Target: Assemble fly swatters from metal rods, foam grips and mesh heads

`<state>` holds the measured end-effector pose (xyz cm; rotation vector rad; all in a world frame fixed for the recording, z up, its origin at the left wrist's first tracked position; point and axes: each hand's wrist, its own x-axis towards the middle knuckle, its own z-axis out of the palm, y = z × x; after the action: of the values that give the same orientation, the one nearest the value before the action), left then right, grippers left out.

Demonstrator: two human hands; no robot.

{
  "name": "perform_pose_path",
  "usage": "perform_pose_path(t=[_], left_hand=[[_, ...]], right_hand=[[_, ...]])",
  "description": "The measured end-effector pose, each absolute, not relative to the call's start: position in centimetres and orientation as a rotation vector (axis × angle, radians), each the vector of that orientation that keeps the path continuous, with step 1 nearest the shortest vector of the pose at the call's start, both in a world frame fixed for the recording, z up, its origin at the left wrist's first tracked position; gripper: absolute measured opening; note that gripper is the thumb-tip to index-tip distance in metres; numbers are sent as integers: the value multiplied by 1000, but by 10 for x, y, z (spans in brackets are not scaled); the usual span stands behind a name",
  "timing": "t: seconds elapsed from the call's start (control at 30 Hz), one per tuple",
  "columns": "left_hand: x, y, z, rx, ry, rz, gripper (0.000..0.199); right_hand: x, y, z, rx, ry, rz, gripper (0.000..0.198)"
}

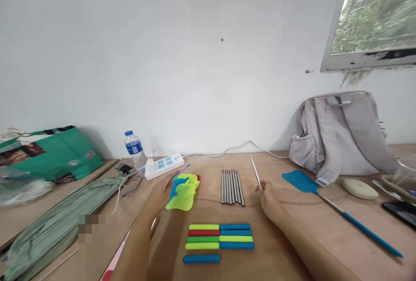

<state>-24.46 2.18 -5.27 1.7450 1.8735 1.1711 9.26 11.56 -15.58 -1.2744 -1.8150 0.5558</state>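
Observation:
My left hand (pixel 162 193) is closed at the edge of a blue fly swatter head (pixel 177 186), over a small pile of mesh swatter heads; its fingertips are partly hidden. Yellow-green swatter heads (pixel 183 200) lie there, with a bit of red at the back. In my right hand (pixel 268 197) a thin metal rod (pixel 255 170) is pinched near its lower end, pointing up and away. Between my hands several metal rods (pixel 232 187) lie side by side. Nearer me are paired coloured handle tubes (pixel 219 236), with a single blue tube (pixel 201 259) below them.
A blue fly swatter (pixel 334 205) lies right, by a grey backpack (pixel 341 138), a cream oval object (pixel 360 188) and a dark phone (pixel 401 213). A power strip (pixel 165 166), water bottle (pixel 134 147), green bag (pixel 65 155) and grey-green cloth item (pixel 61 216) are left.

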Motion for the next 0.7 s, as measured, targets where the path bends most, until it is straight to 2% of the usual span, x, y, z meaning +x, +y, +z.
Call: perform_pose_path(t=[0.1,0.3,0.47,0.7], left_hand=[[-226,15,-34,1513,1789,1467,49],[-188,3,-8,1073,1309,1755,45],[-168,-7,2,1056,1224,1722,43],[-157,-14,9,971,1208,1671,47]], right_hand=[[89,108,-137,-1139,-1843,599,21],[103,78,-72,-966,-2005,627,24],[119,53,-34,-947,-2119,448,22],[120,40,-18,-940,-2193,237,22]])
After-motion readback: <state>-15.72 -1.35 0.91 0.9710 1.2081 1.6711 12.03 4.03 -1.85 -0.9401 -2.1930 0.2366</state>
